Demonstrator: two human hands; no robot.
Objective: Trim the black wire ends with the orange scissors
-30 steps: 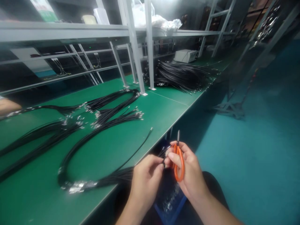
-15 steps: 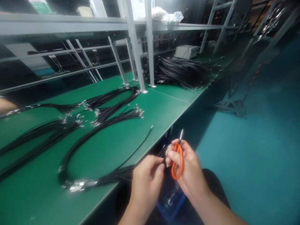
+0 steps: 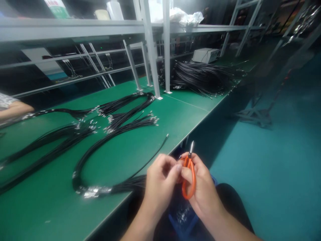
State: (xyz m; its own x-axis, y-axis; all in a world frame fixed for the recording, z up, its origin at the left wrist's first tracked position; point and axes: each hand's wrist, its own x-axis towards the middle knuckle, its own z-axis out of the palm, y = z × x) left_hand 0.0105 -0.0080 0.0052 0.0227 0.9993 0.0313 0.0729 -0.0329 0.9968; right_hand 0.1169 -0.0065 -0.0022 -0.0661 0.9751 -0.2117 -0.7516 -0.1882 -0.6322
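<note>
My right hand (image 3: pixel 200 187) is closed around small orange-handled scissors (image 3: pixel 188 177), blades pointing up. My left hand (image 3: pixel 160 180) is pinched closed right beside it, fingertips touching the right thumb, at the end of a black wire bundle (image 3: pixel 125 185) that runs off the green bench's (image 3: pixel 130 150) front edge. What the left fingers pinch is hidden. That bundle curves back in a loop, bound with silvery tape (image 3: pixel 94 191). One single black wire (image 3: pixel 152 154) lies loose on the bench just ahead of my hands.
Several more black wire bundles (image 3: pixel 62 137) with metal terminals lie across the bench. A large heap of wires (image 3: pixel 200 77) and a white box (image 3: pixel 207 55) sit further along. Grey rack posts (image 3: pixel 152 53) stand on the bench. Another person's arm (image 3: pixel 15 108) rests at far left. A blue bin (image 3: pixel 183 217) sits below my hands.
My hands have drawn closer together, the left hand rising to meet the right thumb. The view shifted slightly, so the bench contents sit a little further right.
</note>
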